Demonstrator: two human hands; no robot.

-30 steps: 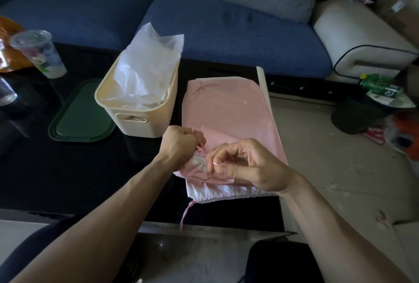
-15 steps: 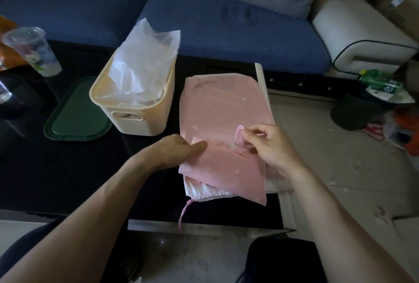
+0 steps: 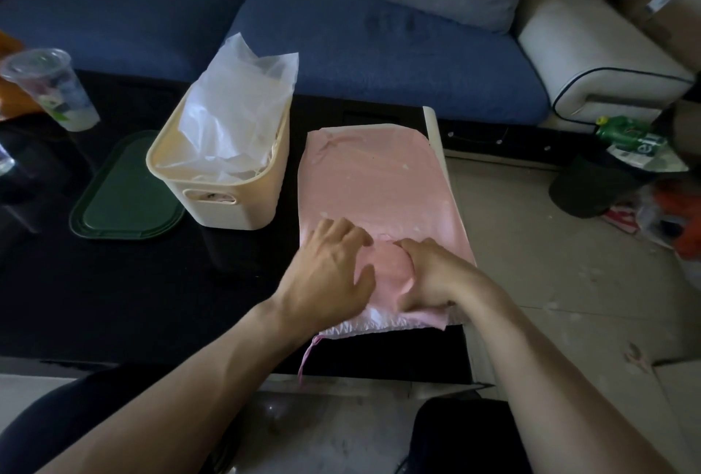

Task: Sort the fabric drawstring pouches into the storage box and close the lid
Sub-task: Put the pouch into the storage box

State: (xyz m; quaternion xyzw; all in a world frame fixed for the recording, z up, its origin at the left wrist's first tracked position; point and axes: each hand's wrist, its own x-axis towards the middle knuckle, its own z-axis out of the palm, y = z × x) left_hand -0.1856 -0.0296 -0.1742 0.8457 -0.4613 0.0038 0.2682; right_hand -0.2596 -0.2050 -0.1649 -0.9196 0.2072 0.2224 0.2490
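A stack of pink drawstring pouches [image 3: 379, 185] lies flat at the right end of the black table. Both hands are on its near end, where the top pouch [image 3: 387, 272] is folded over. My left hand [image 3: 330, 268] presses on the fold with spread fingers. My right hand [image 3: 432, 276] curls around the fold's right side. A white pouch [image 3: 352, 325] shows under the pink ones, its pink drawstring [image 3: 307, 356] hanging toward me. The cream storage box [image 3: 227, 204] stands left of the stack, holding crumpled white material [image 3: 235, 113]. Its green lid [image 3: 125, 204] lies flat to the left.
A clear plastic cup [image 3: 49, 90] stands at the table's far left. A blue sofa [image 3: 379, 56] runs behind the table. On the floor to the right are a dark bin [image 3: 591, 185] and scattered litter. The table's right edge is close beside the stack.
The top pink pouch, whose drawstring my hands were handling, has been folded smaller. Both hands have closed in and now press on the fold.
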